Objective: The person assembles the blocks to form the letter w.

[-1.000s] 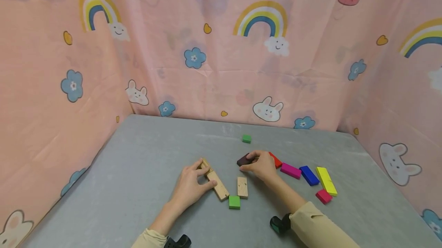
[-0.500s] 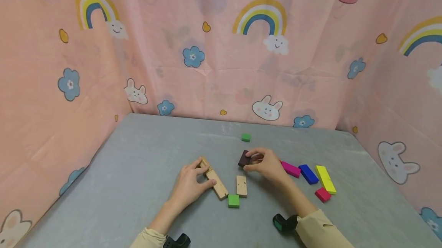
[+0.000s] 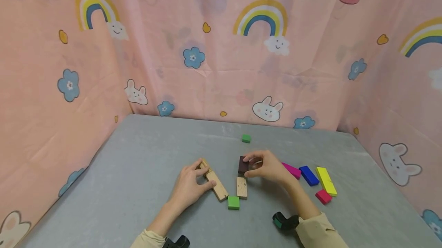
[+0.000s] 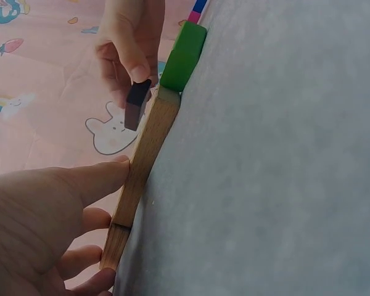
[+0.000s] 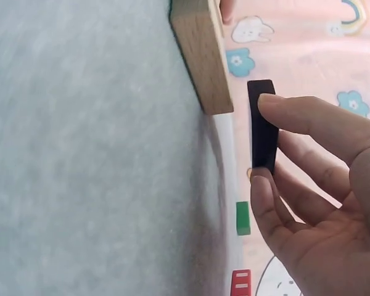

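My right hand point(image 3: 266, 166) pinches a dark brown block point(image 3: 243, 166) between thumb and fingertips. In the head view the block lines up with the far end of a short light-wood block point(image 3: 241, 188); in the right wrist view a gap shows between the dark block point(image 5: 263, 126) and the wood. My left hand point(image 3: 189, 184) rests on two light-wood blocks point(image 3: 217, 187) laid end to end in a slanting row, thumb on the nearer one, fingers by the farther one. A green block point(image 3: 233, 203) joins the near ends of both wooden sides, making a V.
Right of my hands lie a magenta block point(image 3: 292, 171), a blue block point(image 3: 309, 175), a yellow block point(image 3: 326, 181) and a crimson block point(image 3: 323, 196). A small green block point(image 3: 246, 138) sits farther back. A red block point(image 5: 241, 283) shows in the right wrist view. Printed pink curtains surround the grey table.
My right hand has turned the dark brown block from slanted to lengthwise and brought it toward the short wooden block. The red block has become hidden behind that hand. My left hand stays put.
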The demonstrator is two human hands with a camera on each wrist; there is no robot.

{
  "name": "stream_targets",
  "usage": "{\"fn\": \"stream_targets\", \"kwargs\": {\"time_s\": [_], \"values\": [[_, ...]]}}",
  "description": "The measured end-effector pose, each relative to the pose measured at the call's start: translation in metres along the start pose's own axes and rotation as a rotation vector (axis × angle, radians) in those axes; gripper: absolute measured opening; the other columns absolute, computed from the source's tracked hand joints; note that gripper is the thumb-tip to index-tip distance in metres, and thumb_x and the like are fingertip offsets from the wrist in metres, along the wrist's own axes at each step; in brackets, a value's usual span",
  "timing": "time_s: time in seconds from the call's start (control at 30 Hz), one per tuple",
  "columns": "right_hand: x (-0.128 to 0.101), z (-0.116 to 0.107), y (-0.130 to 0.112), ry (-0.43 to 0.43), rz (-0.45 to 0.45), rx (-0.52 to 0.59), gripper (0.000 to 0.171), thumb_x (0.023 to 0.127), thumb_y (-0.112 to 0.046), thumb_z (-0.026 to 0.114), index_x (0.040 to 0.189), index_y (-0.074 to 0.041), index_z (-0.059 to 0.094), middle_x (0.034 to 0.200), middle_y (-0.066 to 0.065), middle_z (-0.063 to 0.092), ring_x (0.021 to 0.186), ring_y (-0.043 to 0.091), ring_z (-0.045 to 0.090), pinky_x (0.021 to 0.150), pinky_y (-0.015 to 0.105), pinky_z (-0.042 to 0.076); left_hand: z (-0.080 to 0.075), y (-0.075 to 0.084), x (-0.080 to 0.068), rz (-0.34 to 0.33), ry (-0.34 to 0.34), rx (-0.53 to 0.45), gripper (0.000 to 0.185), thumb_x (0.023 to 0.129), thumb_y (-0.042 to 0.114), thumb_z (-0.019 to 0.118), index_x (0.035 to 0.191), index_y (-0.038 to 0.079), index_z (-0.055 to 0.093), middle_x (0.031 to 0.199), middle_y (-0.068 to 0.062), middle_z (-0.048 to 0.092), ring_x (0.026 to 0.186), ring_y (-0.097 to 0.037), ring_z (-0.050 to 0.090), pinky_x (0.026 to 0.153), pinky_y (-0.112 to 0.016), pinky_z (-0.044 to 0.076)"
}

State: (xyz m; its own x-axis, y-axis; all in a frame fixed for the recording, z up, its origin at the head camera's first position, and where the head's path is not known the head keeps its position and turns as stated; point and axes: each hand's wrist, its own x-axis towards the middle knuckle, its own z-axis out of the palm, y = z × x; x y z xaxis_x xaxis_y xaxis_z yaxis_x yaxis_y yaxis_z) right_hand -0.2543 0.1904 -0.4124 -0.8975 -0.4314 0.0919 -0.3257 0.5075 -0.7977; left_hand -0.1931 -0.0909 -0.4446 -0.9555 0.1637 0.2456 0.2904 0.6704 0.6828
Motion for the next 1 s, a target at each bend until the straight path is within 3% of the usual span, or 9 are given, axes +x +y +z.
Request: {"fn": "stream_targets", "kwargs": {"time_s": [0.27,0.5,1.0], "values": [[0.0020,0.0009,0.0085,-0.038,0.010,-0.015,0.028,0.076,-0.011,0.086,0.100,-0.012,0.072,0.120,0.005,0.066,0.099,0.023,0.059,0.085,0.039,0.051,0.0004,0.0004,0.0015,-0.001,-0.007,-0.001,0.056,0.084,0.036,0.080,0.129,0.006,0.066,0.149,-0.016,0.043,0.121,-0.040,0.046,0.091,-0.055,0.043],[0.0029,0.0039,0.0091,-0.084,0.012,0.031,0.029,0.078,-0.011,0.084,0.105,-0.006,0.073,0.113,0.008,0.066,0.088,0.025,0.057,0.069,0.032,0.047,0.0003,0.0003,0.0006,-0.012,-0.018,-0.003,0.057,0.084,0.036,0.079,0.130,0.006,0.065,0.149,-0.016,0.042,0.121,-0.040,0.046,0.091,-0.055,0.043],[0.0048,0.0068,0.0097,-0.100,0.054,0.072,0.033,0.082,-0.005,0.080,0.113,-0.003,0.071,0.124,0.013,0.063,0.096,0.030,0.061,0.076,0.038,0.049,0.0012,-0.0012,0.0021,-0.013,-0.019,0.010,0.057,0.084,0.037,0.079,0.130,0.006,0.066,0.149,-0.017,0.043,0.121,-0.040,0.045,0.092,-0.056,0.042]]}}
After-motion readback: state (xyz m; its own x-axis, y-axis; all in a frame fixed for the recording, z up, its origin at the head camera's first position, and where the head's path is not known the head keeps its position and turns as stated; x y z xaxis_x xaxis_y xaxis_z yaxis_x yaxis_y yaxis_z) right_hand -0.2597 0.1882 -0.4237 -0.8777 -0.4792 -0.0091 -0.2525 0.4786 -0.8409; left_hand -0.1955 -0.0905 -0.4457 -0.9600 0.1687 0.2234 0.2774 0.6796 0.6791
